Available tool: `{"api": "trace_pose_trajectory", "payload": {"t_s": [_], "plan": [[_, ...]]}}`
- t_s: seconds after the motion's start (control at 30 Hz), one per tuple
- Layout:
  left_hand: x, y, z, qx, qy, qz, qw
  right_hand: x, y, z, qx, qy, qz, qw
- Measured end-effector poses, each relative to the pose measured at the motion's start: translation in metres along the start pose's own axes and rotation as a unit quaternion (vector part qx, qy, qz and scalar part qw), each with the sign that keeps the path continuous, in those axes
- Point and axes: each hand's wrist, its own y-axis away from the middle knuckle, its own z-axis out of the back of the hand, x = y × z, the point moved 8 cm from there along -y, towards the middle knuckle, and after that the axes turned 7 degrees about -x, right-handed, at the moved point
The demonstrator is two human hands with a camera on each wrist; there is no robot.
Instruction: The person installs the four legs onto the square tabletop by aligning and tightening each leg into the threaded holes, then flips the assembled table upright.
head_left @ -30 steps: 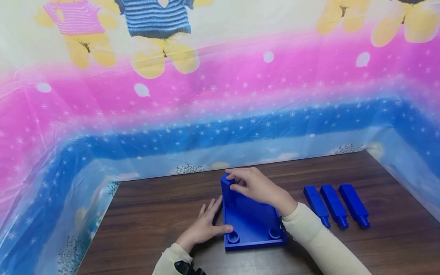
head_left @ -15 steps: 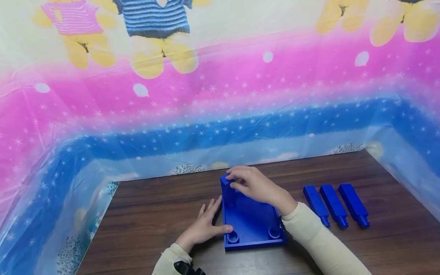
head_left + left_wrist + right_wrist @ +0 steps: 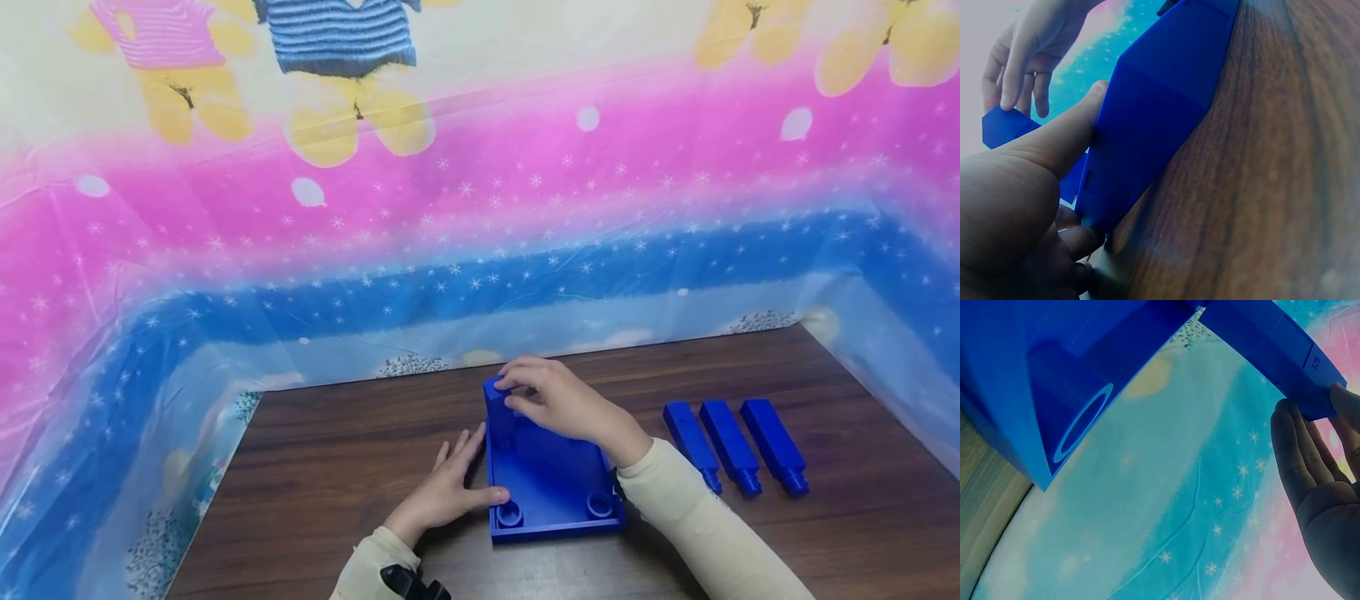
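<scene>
A blue rectangular panel [image 3: 555, 479] with a raised rim lies on the table, round sockets showing at its two near corners. From its far left corner rises a blue square leg [image 3: 500, 421], which my right hand [image 3: 566, 404] pinches near the top between thumb and fingers. My left hand [image 3: 448, 490] rests along the panel's left side, thumb across the rim beside the near left socket [image 3: 510, 514], fingers stretched against the outer wall. In the right wrist view, the leg [image 3: 1279, 353] carries a small marking near my fingers. My right hand hides the panel's far right corner.
Three more blue legs [image 3: 729, 446] lie side by side on the brown wooden table [image 3: 337, 450] to the right, narrow stepped ends toward me. A patterned pink and blue cloth [image 3: 420, 217] hangs behind the table and along its sides.
</scene>
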Motion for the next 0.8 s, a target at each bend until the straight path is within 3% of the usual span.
{"api": "trace_pose_trajectory", "payload": {"t_s": [0.8], "plan": [[-0.0004,0.0013,0.0005,0.002,0.001,-0.002,1.0000,0.0040,0.0006,-0.0028,-0.014,0.008,-0.005,0.9999]]}}
